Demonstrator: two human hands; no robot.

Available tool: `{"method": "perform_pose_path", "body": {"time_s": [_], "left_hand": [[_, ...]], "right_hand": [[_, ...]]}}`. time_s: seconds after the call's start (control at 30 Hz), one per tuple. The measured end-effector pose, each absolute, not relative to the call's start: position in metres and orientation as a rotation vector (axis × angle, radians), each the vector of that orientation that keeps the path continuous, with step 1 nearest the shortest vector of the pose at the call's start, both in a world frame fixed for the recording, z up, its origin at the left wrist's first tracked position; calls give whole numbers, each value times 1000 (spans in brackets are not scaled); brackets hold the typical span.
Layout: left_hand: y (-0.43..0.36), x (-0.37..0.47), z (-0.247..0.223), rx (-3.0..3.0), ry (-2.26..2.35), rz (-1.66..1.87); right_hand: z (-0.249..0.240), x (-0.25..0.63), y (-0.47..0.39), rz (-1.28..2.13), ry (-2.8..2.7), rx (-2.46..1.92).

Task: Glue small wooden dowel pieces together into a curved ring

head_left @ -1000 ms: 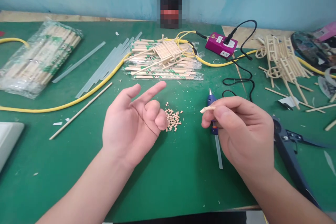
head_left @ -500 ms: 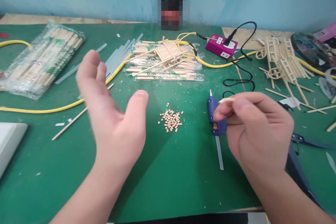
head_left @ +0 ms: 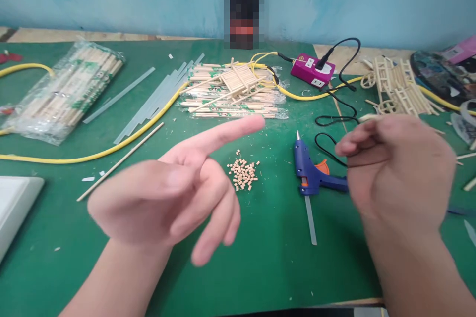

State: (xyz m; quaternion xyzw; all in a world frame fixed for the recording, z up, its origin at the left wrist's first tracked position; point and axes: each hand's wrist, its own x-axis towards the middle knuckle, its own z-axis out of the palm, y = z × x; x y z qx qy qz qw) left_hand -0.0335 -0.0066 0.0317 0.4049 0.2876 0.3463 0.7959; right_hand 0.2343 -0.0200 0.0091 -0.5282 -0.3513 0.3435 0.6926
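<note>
My left hand (head_left: 178, 188) is raised over the green table, palm turned inward, index finger stretched to the right, the other fingers loosely bent and apart, holding nothing. Just right of it lies a small pile of cut wooden pieces (head_left: 243, 174). My right hand (head_left: 397, 168) is curled, thumb against the fingers, with the pale tip of a thin wooden piece (head_left: 368, 117) showing at its top; the rest is hidden. Between the pile and my right hand lies a blue glue gun (head_left: 308, 168) with a clear glue stick (head_left: 311, 220) in its rear.
Bagged chopsticks (head_left: 67, 89) lie at the left, more packs (head_left: 238, 109) at centre back under a small stick frame (head_left: 240, 79). A yellow cable (head_left: 89, 158) crosses the table. A purple power socket (head_left: 312, 70) and stick models (head_left: 401, 86) stand at the back right.
My left hand has turned from upright and spread to pointing right, and sits lower. My right hand has moved right, uncovering the glue gun's handle and orange trigger.
</note>
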Motion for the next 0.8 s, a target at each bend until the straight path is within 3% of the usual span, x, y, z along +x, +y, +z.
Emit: {"method": "perform_pose_path", "body": {"time_s": [0.07,0.17,0.3,0.43,0.8], "left_hand": [[-2,-36,30,707,480,795],[-1,-29,23,624,626,1015],[-14,-7,13,1170,1045,1267],[-26,5,5,1669,979,1208],[-27,9,2,1725,899,1225]], "right_hand": [[2,221,-29,806,-926,-1224],[-3,204,-44,912,-1119,-1269],[3,193,-53,989,-1285,-1212],[8,194,-52,993,-1348,-1148],[8,195,-52,980,-1420,-1111]]}}
